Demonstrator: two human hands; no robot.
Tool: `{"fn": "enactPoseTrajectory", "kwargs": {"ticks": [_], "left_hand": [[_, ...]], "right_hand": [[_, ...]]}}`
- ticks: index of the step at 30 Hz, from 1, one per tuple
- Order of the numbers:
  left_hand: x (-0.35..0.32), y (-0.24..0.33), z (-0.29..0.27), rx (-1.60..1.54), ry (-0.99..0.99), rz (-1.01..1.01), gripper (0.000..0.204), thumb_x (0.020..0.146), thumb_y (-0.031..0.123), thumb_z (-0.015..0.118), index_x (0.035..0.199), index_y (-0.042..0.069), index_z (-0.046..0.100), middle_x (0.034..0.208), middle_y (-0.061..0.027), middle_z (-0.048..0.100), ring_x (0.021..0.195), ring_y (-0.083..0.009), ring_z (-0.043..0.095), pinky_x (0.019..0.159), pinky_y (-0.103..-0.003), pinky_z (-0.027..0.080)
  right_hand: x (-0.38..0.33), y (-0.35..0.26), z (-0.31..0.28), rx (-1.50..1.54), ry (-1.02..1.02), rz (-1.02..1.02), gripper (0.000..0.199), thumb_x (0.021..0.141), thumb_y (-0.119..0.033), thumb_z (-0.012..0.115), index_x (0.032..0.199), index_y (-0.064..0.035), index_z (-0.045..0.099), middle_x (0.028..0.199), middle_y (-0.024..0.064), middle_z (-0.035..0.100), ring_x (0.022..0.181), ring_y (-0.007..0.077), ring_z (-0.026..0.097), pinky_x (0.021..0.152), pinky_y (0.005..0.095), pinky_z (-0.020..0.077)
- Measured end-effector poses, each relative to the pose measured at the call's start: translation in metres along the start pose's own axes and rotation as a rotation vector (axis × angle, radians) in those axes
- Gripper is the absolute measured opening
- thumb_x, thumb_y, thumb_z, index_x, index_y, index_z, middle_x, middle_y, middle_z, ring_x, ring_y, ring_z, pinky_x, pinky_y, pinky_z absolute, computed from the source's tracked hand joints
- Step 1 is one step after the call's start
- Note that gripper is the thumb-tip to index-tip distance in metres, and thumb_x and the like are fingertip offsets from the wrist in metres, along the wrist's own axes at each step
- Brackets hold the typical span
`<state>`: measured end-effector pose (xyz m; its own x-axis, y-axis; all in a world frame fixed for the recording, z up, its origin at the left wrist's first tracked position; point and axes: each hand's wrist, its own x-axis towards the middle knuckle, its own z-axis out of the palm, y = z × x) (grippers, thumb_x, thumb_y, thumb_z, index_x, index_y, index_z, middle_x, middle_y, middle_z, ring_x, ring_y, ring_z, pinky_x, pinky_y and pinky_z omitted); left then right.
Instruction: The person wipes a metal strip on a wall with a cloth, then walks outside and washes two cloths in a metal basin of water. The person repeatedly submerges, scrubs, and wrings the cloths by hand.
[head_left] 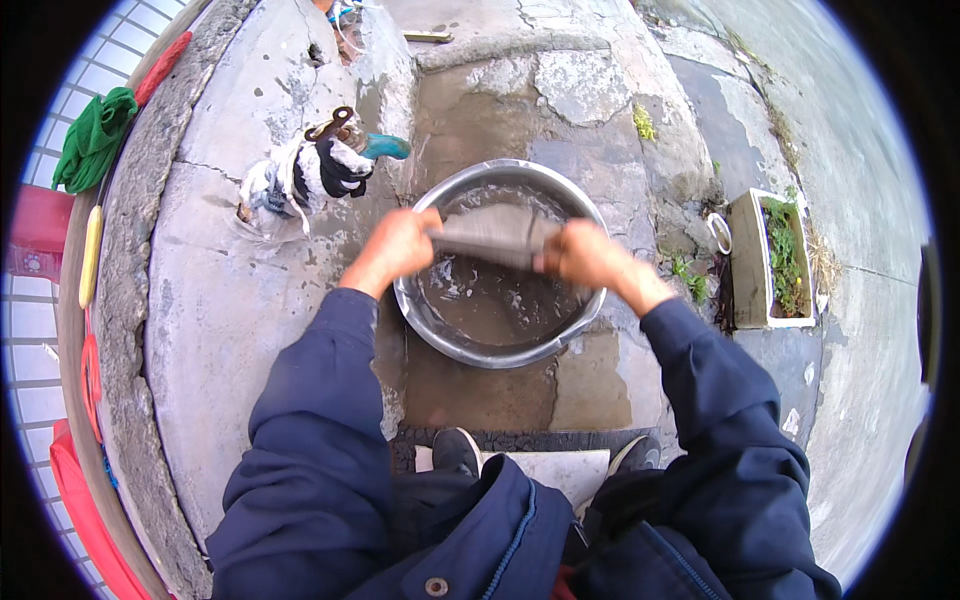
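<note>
A round metal basin point(450, 338) holds murky brown water with bits of foam. Above that water, a grey-brown flat piece point(490, 232), likely wet cloth, is stretched between my two hands. My left hand point(400, 243) is closed on its left end, over the basin's left rim. At the other end, my right hand point(583, 252) grips it inside the right rim. Motion smears the piece and both hands, so its exact kind does not show.
Left of the basin lies a heap of white and black items point(315, 170) with a teal piece. A white planter box point(768, 258) with green plants stands at the right. Green cloth point(95, 140) hangs at the far left ledge. The concrete is wet and cracked.
</note>
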<state>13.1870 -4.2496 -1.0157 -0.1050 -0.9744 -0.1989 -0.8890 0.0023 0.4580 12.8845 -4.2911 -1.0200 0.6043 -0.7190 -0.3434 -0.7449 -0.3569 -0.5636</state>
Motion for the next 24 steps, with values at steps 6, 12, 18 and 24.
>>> {"fn": "enactPoseTrajectory", "kwargs": {"ticks": [6, 12, 18, 24], "left_hand": [[-0.027, -0.018, 0.042, -0.114, -0.545, -0.132, 0.040, 0.073, -0.006, 0.050, 0.101, 0.009, 0.075, 0.086, -0.0182, 0.072, 0.086, -0.0284, 0.069, 0.082, -0.038, 0.053], [-0.003, 0.013, 0.027, -0.605, -0.056, -0.316, 0.027, 0.087, 0.004, 0.049, 0.104, 0.005, 0.070, 0.082, -0.0078, 0.069, 0.071, -0.0171, 0.065, 0.052, -0.030, 0.053], [0.007, 0.082, 0.036, -0.473, -0.274, 0.160, 0.042, 0.090, 0.011, 0.056, 0.130, 0.005, 0.066, 0.110, -0.0117, 0.073, 0.087, -0.0188, 0.069, 0.072, -0.035, 0.057], [0.011, 0.037, 0.020, -0.621, -0.580, -0.045, 0.035, 0.095, 0.027, 0.061, 0.126, 0.016, 0.073, 0.122, -0.0037, 0.071, 0.106, -0.0173, 0.065, 0.082, -0.034, 0.054]], "right_hand": [[-0.031, 0.022, 0.060, 0.120, -0.411, 0.024, 0.034, 0.084, -0.031, 0.079, 0.109, -0.0083, 0.077, 0.099, 0.0179, 0.075, 0.096, 0.0332, 0.072, 0.086, 0.0417, 0.0555], [0.010, 0.061, 0.048, 0.590, 0.159, 0.287, 0.038, 0.094, -0.035, 0.067, 0.101, 0.0017, 0.073, 0.091, 0.0182, 0.074, 0.085, 0.0334, 0.071, 0.080, 0.0415, 0.0554], [0.037, 0.037, 0.091, 1.378, 0.088, 0.252, 0.061, 0.099, -0.063, 0.055, 0.115, -0.0058, 0.068, 0.103, 0.0100, 0.070, 0.087, 0.0133, 0.066, 0.065, 0.0304, 0.0528], [0.046, 0.089, 0.029, 0.368, 0.565, 0.310, 0.019, 0.095, -0.017, 0.068, 0.102, -0.0004, 0.073, 0.082, 0.0135, 0.074, 0.071, 0.0209, 0.070, 0.067, 0.0357, 0.0553]]}}
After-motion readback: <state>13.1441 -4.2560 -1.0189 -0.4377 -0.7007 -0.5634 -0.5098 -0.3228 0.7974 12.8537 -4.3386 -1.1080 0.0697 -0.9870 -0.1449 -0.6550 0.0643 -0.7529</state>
